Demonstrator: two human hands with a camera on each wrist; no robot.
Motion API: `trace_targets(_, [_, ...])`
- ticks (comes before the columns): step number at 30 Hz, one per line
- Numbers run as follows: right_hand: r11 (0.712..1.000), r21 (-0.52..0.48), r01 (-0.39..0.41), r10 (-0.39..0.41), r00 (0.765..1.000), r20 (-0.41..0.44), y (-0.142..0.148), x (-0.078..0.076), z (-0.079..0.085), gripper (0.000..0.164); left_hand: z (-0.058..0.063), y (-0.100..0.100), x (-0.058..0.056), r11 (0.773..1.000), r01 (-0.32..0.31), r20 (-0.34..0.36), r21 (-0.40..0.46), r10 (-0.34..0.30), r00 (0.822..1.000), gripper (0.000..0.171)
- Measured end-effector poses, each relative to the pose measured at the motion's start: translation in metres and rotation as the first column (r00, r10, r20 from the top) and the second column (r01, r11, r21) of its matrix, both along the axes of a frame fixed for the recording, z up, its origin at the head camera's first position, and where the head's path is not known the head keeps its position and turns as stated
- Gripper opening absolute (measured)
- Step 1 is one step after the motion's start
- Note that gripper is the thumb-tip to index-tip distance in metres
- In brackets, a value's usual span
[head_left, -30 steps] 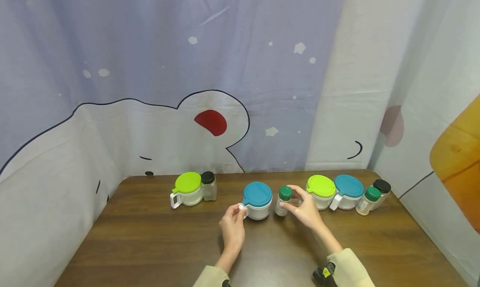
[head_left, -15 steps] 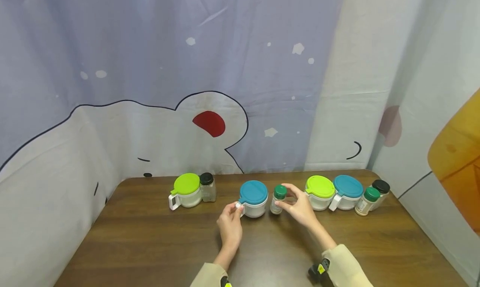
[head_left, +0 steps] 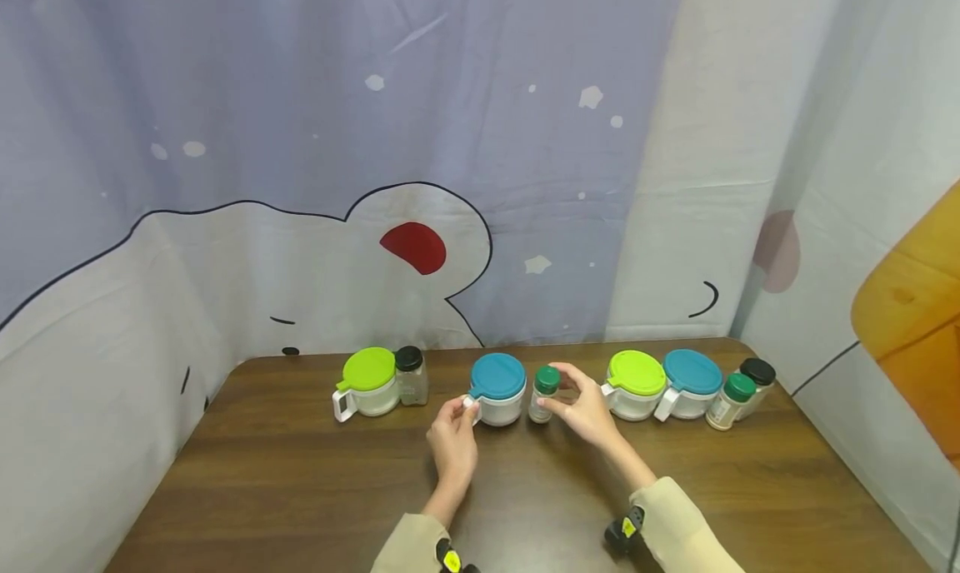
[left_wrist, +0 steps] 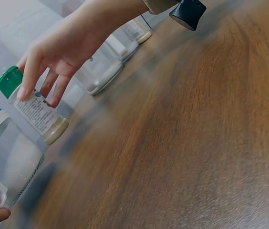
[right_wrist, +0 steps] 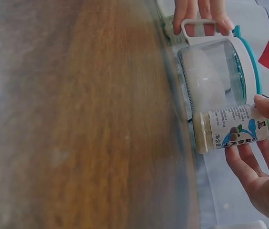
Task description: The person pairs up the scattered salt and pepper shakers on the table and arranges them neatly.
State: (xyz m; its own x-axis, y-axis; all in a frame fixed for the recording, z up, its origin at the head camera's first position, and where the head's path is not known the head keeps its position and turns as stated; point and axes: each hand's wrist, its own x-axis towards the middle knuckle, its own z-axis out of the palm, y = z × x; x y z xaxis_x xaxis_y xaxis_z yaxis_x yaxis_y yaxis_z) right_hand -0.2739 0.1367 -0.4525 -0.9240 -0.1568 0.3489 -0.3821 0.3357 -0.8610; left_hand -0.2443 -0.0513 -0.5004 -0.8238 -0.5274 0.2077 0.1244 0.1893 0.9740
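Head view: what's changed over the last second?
The held jar moved left and slightly farther away; the held shaker moved left, closer to it. Nothing newly grasped or released: the left hand still holds the jar, the right hand the shaker. The other jars and other shakers stayed put.

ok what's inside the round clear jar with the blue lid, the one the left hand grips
A whitish, unidentifiable substance sits low in the jar. From above, the blue lid hides it; in the right wrist view, a green-capped labelled bottle covers part.
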Motion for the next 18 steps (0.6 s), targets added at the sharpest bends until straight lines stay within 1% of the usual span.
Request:
trace_targets(3, [1.0,-0.002,0.0,0.0,1.0,0.003,-0.002,-0.003,0.0,0.049,0.0,-0.001,-0.002,1.0,-0.008,0.003,-0.004,0.008,1.0,0.016])
trace_targets(10, [1.0,0.019,0.011,-0.011,1.0,-0.021,0.002,-0.034,-0.028,0.051,0.0,-0.005,-0.007,1.0,-0.031,0.01,-0.004,0.031,0.999,0.017])
trace_targets(14, [1.0,0.019,0.005,-0.004,1.0,-0.029,-0.001,-0.039,-0.027,0.051,0.0,-0.006,-0.01,0.999,-0.042,0.012,0.001,0.042,0.999,0.017])
trace_targets(18, [1.0,0.008,-0.003,0.004,1.0,-0.021,-0.006,-0.037,-0.023,0.05,-0.002,-0.007,-0.013,0.999,-0.046,0.02,0.012,0.046,0.999,0.017])
